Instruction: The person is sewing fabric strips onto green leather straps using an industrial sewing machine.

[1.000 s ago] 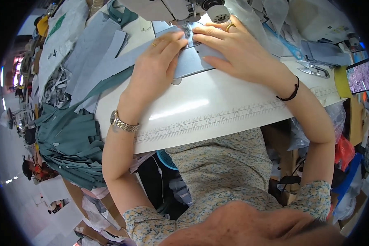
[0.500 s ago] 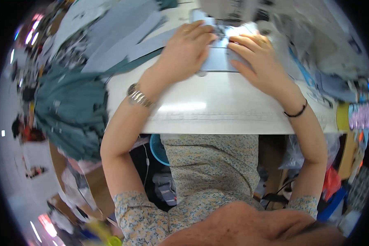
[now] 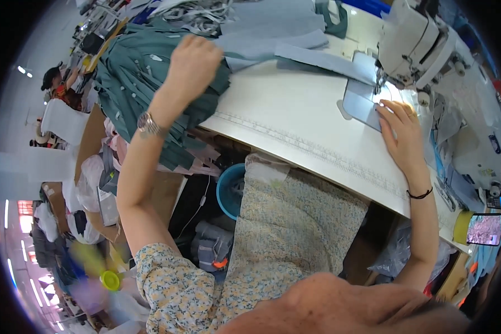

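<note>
My left hand (image 3: 193, 65) is over a heap of dark green cut cloth pieces (image 3: 142, 72), its fingers curled closed. What they hold, if anything, is hidden. Beside the lit needle area of a white sewing machine (image 3: 409, 36), my right hand (image 3: 402, 131) rests with fingers stretched out, their tips on the shiny bed plate (image 3: 360, 103). A light blue-grey cloth strip (image 3: 323, 58) runs across the table to the machine's needle, with a darker layer along its lower edge.
Larger blue-grey cloth panels (image 3: 273, 25) and grey scraps (image 3: 197, 16) lie beyond the heap. Below the white table (image 3: 300, 117) stands a blue bucket (image 3: 228, 192). A phone (image 3: 484, 229) is propped at the right edge. A small fan (image 3: 110, 280) is at lower left; another person (image 3: 64, 86) is far left.
My left hand has left the needle area and moved left to the green heap. My right hand has stayed by the needle. The view has swung to the left.
</note>
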Tool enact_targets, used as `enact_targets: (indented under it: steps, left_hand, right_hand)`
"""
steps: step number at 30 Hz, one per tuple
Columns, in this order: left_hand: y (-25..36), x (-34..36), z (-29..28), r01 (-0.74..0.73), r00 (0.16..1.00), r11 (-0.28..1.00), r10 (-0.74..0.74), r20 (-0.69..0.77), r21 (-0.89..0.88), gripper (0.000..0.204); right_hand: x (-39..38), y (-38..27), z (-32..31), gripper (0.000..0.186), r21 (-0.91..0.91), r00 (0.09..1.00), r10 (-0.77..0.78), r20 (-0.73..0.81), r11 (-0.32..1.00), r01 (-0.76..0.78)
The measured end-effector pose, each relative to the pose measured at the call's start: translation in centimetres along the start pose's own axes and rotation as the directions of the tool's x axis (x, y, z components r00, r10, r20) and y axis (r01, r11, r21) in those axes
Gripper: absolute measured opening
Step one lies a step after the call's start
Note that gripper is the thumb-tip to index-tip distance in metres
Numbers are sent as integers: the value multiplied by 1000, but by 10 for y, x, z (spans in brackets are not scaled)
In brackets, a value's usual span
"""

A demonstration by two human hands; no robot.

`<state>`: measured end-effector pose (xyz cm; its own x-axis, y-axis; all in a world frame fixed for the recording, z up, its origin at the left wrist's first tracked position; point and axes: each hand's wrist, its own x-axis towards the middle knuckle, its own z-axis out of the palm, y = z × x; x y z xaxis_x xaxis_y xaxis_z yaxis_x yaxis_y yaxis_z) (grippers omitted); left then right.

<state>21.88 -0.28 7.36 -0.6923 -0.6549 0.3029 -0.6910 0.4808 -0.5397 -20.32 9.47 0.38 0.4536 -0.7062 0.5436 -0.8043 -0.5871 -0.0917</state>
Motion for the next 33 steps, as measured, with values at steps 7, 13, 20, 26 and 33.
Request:
enact_targets:
  steps: [7, 13, 20, 26, 33]
  left_hand:
    - [143, 51, -94, -216, 828, 976, 178, -532, -9, 17]
    - [141, 70, -100, -211, 893, 912, 33, -449, -351, 14]
    - [-14, 59, -49, 135, 904, 841, -320, -282, -524, 18]
    - [-12, 63, -62, 273, 767, 283, -641, 30, -919, 16]
    - [-41, 60, -9, 259, 799, 479, -594, -92, -839, 22]
  right_hand:
    - [20, -83, 4, 24, 484, 970, 26, 244, 863, -145]
    - [65, -132, 51, 36, 825, 973, 220, 66, 536, -177]
    - [23, -157, -15, 59, 739, 793, 285, 539, 291, -607]
    - [14, -99, 3, 40, 405, 947, 103, 305, 886, -227]
    - [93, -81, 99, 41, 115, 988, -81, 134, 991, 66]
